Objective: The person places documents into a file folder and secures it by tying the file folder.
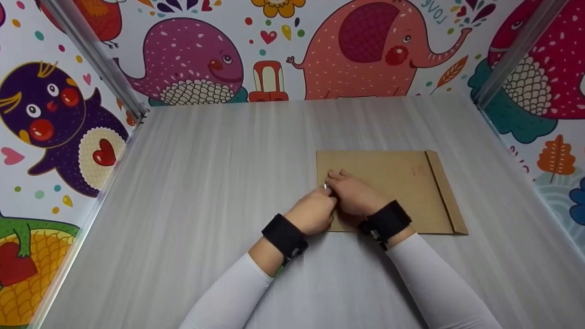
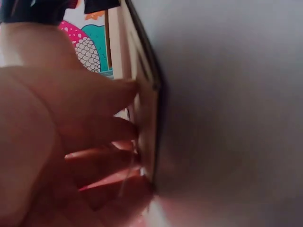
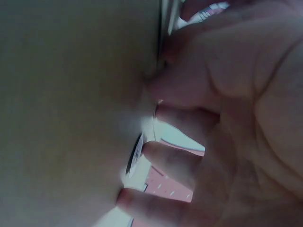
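Note:
A brown cardboard document folder (image 1: 388, 183) lies flat on the table. My left hand (image 1: 315, 210) is bent in at the folder's left part, its fingertips close together. A thin pale string (image 2: 125, 182) runs between the left fingers in the left wrist view. My right hand (image 1: 354, 194) lies over the folder just beside the left one, with fingers reaching forward and fingertips on the cardboard. Under those fingertips, the right wrist view has a small flat disc (image 3: 136, 153) with a dark edge. A small bright spot shows between the hands in the head view.
The pale wood-grain table (image 1: 205, 183) extends around the folder. A raised spine strip (image 1: 445, 192) runs along the folder's right side, near a faint red stamp (image 1: 420, 170). Printed cartoon walls (image 1: 192, 59) with metal corner posts (image 1: 91, 59) enclose the table.

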`<act>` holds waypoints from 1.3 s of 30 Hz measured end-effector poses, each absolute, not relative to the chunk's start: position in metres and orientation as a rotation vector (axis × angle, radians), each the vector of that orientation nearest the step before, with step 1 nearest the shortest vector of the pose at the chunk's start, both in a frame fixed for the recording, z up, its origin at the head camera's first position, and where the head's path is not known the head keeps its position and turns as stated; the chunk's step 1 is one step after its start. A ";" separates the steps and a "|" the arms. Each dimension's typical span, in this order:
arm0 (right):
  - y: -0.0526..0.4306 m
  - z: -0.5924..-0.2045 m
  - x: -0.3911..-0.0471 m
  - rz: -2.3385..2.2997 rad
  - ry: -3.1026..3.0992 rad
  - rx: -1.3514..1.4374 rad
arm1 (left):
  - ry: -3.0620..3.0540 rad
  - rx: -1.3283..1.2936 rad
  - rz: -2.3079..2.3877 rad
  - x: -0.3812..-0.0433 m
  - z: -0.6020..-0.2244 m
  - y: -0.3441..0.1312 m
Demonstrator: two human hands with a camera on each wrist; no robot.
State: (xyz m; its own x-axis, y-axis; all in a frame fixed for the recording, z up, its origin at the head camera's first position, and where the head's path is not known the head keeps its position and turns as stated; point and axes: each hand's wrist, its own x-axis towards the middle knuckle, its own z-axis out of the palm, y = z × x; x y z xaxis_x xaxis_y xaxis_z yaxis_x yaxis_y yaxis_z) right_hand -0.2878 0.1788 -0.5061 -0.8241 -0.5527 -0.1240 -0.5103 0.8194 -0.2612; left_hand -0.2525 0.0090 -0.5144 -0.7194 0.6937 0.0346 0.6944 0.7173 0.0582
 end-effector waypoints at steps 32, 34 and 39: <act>0.175 -0.506 -0.287 -0.682 2.781 -0.897 | -2.616 -1.199 0.347 -0.177 -0.506 0.040; 0.173 -0.507 -0.287 -0.721 2.794 -0.882 | -2.640 -1.218 0.298 -0.177 -0.506 0.041; 0.165 -0.508 -0.282 -0.715 2.836 -0.792 | -2.771 -1.306 0.229 -0.178 -0.504 0.043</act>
